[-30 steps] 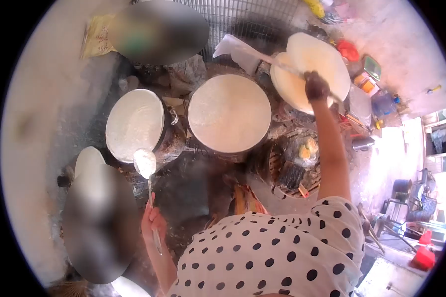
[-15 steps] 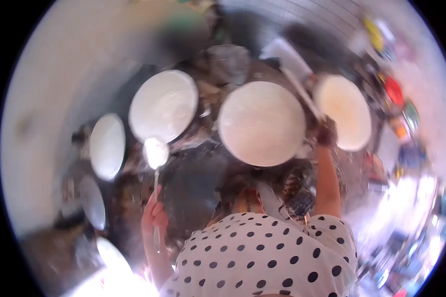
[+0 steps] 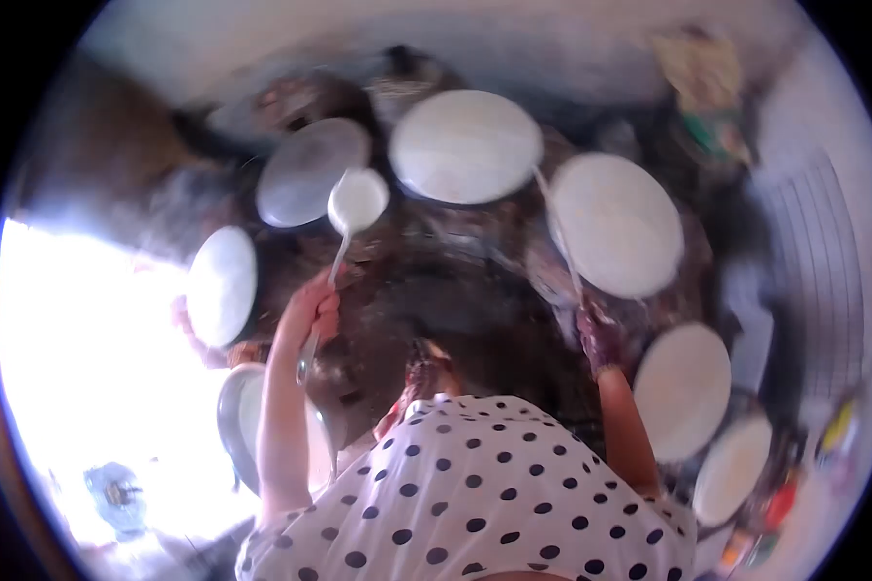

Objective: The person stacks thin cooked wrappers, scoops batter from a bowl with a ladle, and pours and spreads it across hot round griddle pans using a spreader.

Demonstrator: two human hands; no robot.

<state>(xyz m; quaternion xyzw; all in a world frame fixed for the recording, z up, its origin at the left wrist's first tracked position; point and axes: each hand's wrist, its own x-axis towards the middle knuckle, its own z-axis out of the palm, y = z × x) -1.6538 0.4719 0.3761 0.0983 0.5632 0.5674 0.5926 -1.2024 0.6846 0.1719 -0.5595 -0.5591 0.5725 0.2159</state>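
Observation:
My left hand (image 3: pixel 310 315) is closed around the handle of a ladle (image 3: pixel 358 200) whose bowl is full of white batter. The bowl hangs over the right edge of a bare grey round griddle (image 3: pixel 310 174). On my right hand (image 3: pixel 601 334) there is a dark glove, and its fingers wrap round a long thin stick (image 3: pixel 559 223). The stick points up and away, its far end near a white-coated griddle (image 3: pixel 467 145). It runs along the left edge of another white-coated griddle (image 3: pixel 618 225).
More round griddles with pale layers stand at the left (image 3: pixel 223 288) and lower right (image 3: pixel 683 392), one with a yellowish round (image 3: pixel 733 470). A wide basin (image 3: pixel 242 426) sits beside my left forearm. Bright light comes from the left. A ribbed panel (image 3: pixel 819 252) is at the right wall.
My view has turned left, so the griddles appear shifted to the right. The ladle is now by the grey griddle instead of a white one. Both hands keep their hold.

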